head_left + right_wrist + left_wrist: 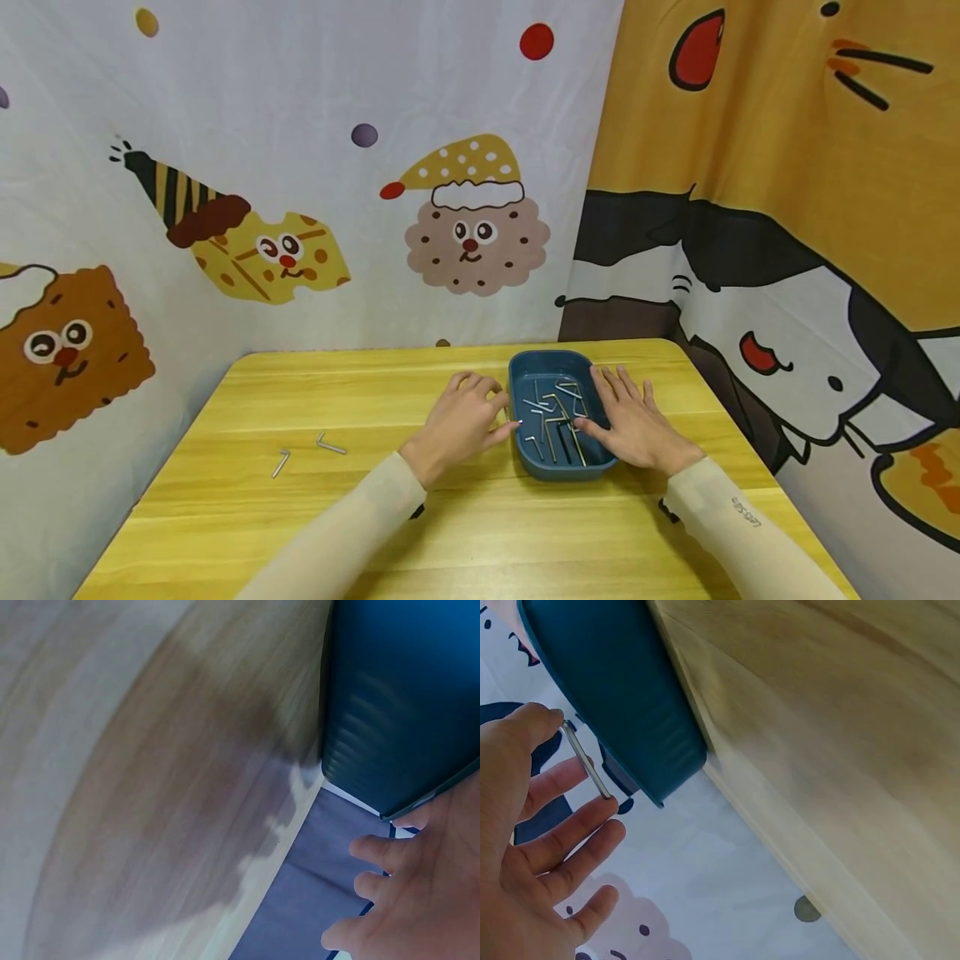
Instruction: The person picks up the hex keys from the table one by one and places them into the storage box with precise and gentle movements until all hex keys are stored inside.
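My left hand (pixel 461 421) is beside the left wall of a blue plastic bin (pixel 564 473). Its thumb and fingers pinch a silver hex key (pixel 586 759), seen in the left wrist view just outside the bin. Inside the bin lie several silver, brass-coloured and black hex keys (pixel 555 423) in a loose heap. My right hand (pixel 637 423) rests on the bin's right rim with its fingers spread and fairly straight, the thumb reaching over the rim. In the right wrist view, the right fingers (pixel 382 855) show beside the bin's outer wall.
Two more silver L-shaped keys, a left one (pixel 281 463) and a right one (pixel 331 445), lie apart on the left part of the yellow wooden table (pixel 225 533). A cartoon-printed curtain (pixel 315 167) hangs behind the table and along its sides.
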Demonstrator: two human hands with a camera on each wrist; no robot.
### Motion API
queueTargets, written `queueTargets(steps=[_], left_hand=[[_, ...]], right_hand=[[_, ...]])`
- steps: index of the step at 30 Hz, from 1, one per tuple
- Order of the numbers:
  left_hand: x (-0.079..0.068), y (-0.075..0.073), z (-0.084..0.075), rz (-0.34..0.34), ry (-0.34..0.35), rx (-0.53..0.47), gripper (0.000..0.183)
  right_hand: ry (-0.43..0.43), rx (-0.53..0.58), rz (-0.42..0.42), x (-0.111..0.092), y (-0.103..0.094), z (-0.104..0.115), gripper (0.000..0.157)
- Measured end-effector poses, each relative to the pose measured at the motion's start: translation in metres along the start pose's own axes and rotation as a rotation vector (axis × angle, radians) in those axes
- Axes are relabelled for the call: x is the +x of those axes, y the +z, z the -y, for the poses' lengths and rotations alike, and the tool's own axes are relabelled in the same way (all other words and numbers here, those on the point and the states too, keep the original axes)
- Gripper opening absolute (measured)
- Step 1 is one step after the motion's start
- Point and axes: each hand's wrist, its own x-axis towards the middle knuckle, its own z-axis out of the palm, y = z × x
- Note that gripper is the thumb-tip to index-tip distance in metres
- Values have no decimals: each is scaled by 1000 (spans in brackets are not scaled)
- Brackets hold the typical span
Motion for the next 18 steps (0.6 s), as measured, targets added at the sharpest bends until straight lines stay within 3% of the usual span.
queueTargets(steps=[9, 18], left_hand=[[25, 1, -10, 53, 54, -24, 40], [50, 7, -19, 198, 104, 28, 38]], right_hand=[[5, -3, 10, 1, 0, 0, 102], [0, -17, 10, 1, -1, 1, 102]])
